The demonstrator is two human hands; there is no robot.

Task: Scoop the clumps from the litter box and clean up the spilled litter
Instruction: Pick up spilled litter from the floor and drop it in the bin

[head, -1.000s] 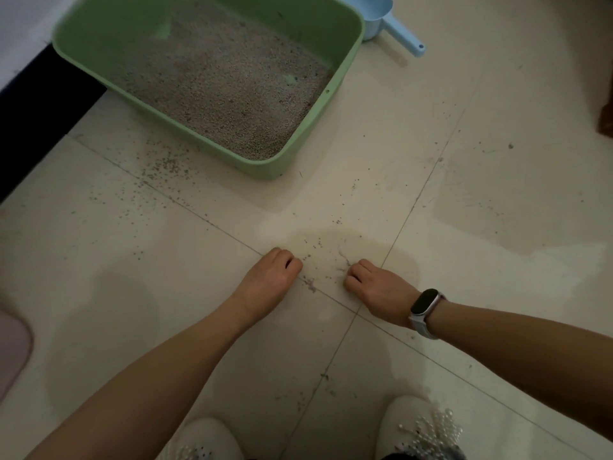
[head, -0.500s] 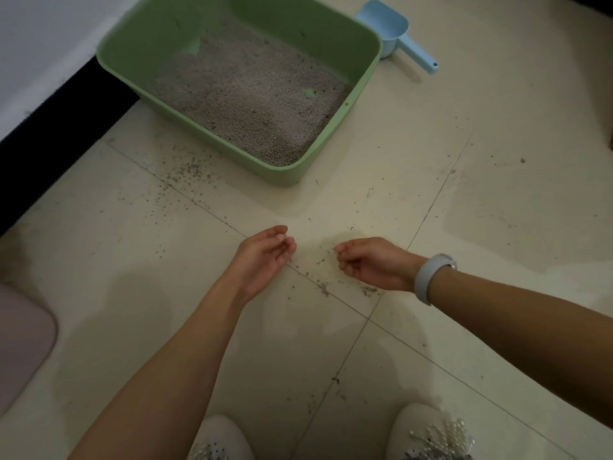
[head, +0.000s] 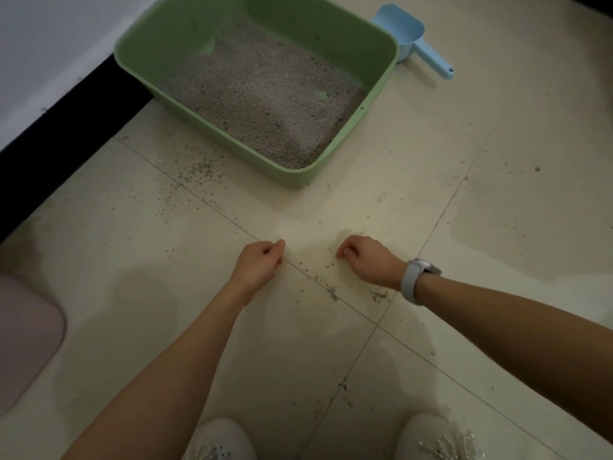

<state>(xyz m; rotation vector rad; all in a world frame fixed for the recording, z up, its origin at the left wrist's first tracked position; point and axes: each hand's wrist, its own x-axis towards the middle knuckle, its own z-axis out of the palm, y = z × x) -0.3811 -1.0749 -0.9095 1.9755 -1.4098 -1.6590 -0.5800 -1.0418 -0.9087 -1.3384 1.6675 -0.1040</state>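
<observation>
**Loose grains, closed fists: where the clean-up could slip**

Both hands hover low over the floor (head: 497,134) just in front of the person's shoes. The left hand (head: 260,260) has its fingers curled in with thumb against forefinger, and the right hand (head: 363,258) is curled the same way. Whether either grip is clamped on gathered grains or simply closed on nothing cannot be told, since the palms face down.

The spilled litter (head: 326,280) lies mostly between and just behind the hands along the grout line, with a second, wider scatter (head: 199,175) at about ten o'clock from the hands, beside the near-left wall of the green litter box (head: 381,104). The box sits at twelve o'clock, well apart from the hands, and the blue scoop (head: 408,38) rests on the floor at one o'clock, just beyond the box's far right corner and untouched.

Risks, as a judgement: pinched grains could trickle out on the carry to the box, since the gap is long and a bare fist seals poorly. Grains lodged in the grout may resist fingertips. A sweeping forearm could smear the pile outward (the shoes are close enough to tread on strays too).

Hard to make out: any clumps in the box, whose grey fill looks even in this dim light. The pinkish mat (head: 26,340) at eight o'clock is cut off by the frame, as are the shoes.
</observation>
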